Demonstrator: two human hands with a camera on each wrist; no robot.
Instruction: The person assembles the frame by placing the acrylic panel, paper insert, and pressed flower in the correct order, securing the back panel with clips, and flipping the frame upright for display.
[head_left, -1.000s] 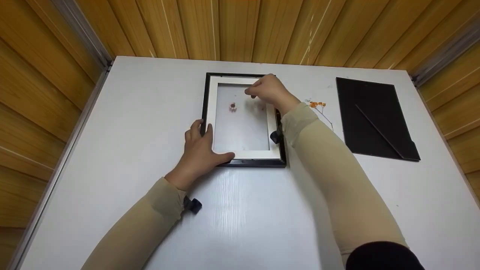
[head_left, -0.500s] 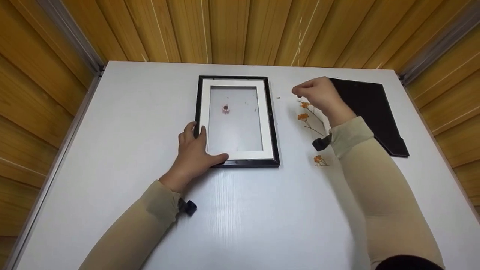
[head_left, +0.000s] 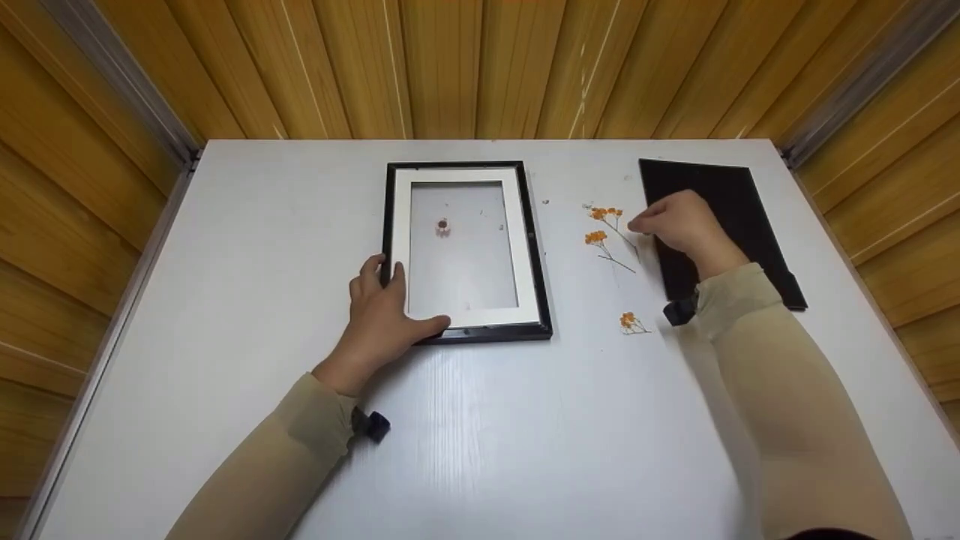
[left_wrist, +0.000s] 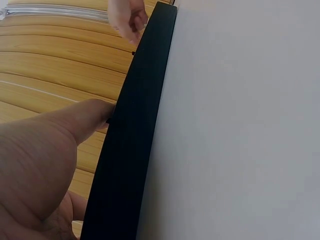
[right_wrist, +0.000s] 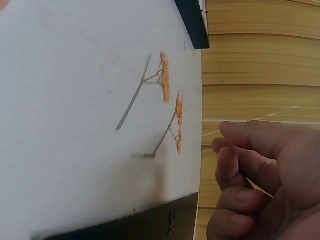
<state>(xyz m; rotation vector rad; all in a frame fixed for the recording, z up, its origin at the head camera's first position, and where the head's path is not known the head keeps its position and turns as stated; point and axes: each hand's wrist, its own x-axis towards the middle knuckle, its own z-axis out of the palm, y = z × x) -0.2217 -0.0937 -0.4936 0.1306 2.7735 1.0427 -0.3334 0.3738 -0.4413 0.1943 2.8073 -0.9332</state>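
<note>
My right hand (head_left: 684,225) is curled, with nothing I see in it. Just left, on the table (head_left: 525,450), lies the farthest orange flower (head_left: 607,214), stem (head_left: 622,237) slanting toward that hand. My left hand (head_left: 377,321) grips the frame (head_left: 499,332).

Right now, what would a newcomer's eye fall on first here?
Probably the black frame near the middle of the white table, with a small pinkish flower in its window and the left hand touching its near left corner. The next catch would likely be the three orange sprigs on the table, right of the frame. The right hand is beside them, over the left part of a dark board.
</note>
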